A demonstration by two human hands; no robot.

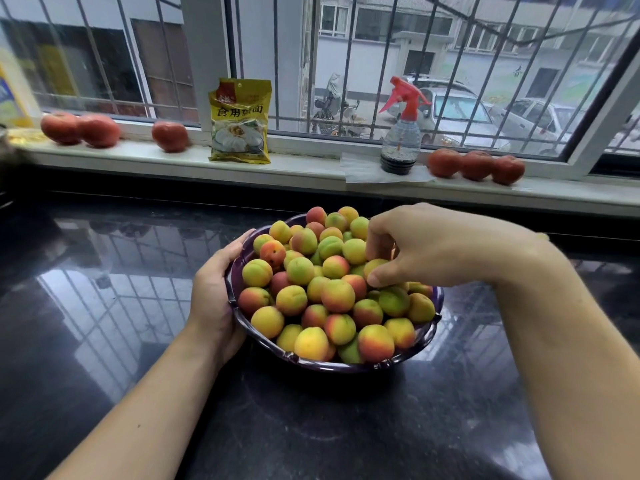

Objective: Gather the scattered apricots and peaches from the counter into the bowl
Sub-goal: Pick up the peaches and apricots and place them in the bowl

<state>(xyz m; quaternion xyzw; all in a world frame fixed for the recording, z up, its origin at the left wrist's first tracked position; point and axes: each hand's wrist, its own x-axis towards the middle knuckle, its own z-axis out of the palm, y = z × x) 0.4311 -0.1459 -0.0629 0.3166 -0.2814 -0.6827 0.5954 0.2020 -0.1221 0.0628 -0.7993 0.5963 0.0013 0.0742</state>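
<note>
Setting one yellow-green apricot (375, 266) onto the heap is the step you are in: your right hand (433, 247) hangs over the two o'clock side of the purple bowl (239, 308), thumb and curled fingers pinching that fruit just above the pile. Your left hand (216, 292) cups the bowl's rim at nine o'clock, its fingers wrapped round the wall to steady it.

That bowl sits mid-counter, just in front of you, and the piled apricots (337, 296) rise well above its rim, yellow, green and red-blushed, packed touching one another. No loose fruit shows on the black counter (104, 289) around it, so gathering looks close to done, though your right forearm hides a strip of counter at three o'clock, where a yellowish edge (542, 236) peeks past the wrist; whether it is a fruit cannot be told.

Next, you should lower the apricot into a hollow between neighbours before letting go, since a fruit left on the crown of so full a heap could roll off. Keep your left hand on the rim while you do it.

Beyond, at twelve o'clock, the windowsill (173, 161) carries red tomatoes (98, 129), a yellow packet (240, 121) and a spray bottle (401, 133).
</note>
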